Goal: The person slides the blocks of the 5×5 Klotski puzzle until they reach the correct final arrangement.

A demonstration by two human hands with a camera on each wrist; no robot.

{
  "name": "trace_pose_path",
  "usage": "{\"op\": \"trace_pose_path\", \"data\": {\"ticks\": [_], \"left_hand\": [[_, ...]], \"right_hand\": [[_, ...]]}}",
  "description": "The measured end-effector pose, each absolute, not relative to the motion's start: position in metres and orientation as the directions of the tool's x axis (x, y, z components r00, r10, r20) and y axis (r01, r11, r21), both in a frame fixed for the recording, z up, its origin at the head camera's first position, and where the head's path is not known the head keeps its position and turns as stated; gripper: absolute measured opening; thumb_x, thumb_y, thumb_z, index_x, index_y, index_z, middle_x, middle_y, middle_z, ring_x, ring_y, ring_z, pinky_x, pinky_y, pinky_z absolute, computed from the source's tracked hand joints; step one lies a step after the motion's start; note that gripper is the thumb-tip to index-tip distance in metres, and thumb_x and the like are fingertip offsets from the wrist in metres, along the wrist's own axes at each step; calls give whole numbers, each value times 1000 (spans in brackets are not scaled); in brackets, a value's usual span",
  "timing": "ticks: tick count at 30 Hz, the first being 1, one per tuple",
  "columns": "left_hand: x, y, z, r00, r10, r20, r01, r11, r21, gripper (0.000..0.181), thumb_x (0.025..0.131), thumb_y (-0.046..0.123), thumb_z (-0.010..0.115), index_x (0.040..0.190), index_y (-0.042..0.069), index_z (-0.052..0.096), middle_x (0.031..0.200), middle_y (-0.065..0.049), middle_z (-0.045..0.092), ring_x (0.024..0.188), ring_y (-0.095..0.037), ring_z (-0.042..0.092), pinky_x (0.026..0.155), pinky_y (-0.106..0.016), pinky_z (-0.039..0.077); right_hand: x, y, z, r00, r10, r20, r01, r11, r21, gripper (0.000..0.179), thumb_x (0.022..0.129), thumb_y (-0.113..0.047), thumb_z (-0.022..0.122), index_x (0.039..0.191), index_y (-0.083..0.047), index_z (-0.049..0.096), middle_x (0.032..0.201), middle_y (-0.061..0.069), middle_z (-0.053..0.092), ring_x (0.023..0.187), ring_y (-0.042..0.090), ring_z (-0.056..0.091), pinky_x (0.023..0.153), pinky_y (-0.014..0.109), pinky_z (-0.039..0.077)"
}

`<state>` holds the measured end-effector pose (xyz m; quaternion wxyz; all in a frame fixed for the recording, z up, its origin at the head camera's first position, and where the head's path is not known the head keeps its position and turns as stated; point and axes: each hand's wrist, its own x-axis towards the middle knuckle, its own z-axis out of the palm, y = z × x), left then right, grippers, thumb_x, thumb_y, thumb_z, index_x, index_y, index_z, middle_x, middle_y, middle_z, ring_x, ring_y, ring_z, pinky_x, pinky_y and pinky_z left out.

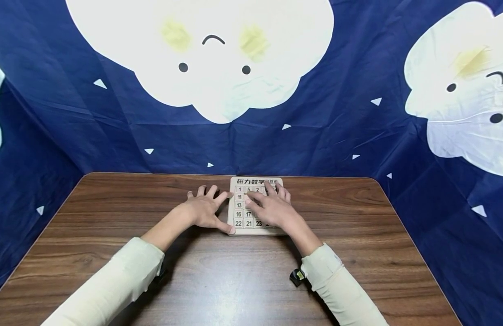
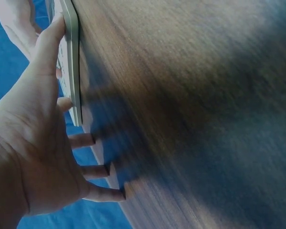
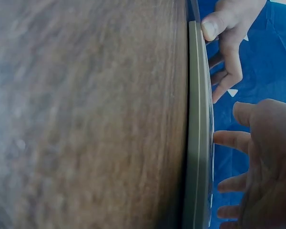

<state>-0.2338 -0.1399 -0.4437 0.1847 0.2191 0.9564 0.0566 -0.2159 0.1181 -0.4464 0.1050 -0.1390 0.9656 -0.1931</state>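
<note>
A pale number slide puzzle (image 1: 255,231) with black numbered tiles and Chinese lettering along its top lies flat near the far table edge. My left hand (image 1: 203,211) has its fingers spread on the table at the puzzle's left side. Its thumb rests on the near left corner, and its index fingertip meets the left edge. Over the tiles reaches my right hand (image 1: 274,209), its index finger extended to the second column; several tiles on the right are hidden beneath it. In the right wrist view, the right index fingertip is at the upper face of the puzzle's side-on frame (image 3: 196,124).
The brown wood-grain table (image 1: 218,276) extends around the puzzle on every side. Behind it hangs a dark blue cloth (image 1: 112,140) with white clouds and small triangles. A small black device (image 1: 297,276) sits at the right sleeve cuff.
</note>
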Motion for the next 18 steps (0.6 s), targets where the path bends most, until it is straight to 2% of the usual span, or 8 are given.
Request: {"op": "trace_pose_path", "data": {"ticks": [18], "left_hand": [[-233,-140,-443,-834,441,-332,395,897,199,126,78,93,78,177,34,29,173,-26,36,164,-72,21,124,-94,22]], "right_hand": [[-203,115,-443,-944,-298,-138,-227,896,-383,55,116,-61,47,161,-34,64,188,24,22,173,60,8,139,75,9]]}}
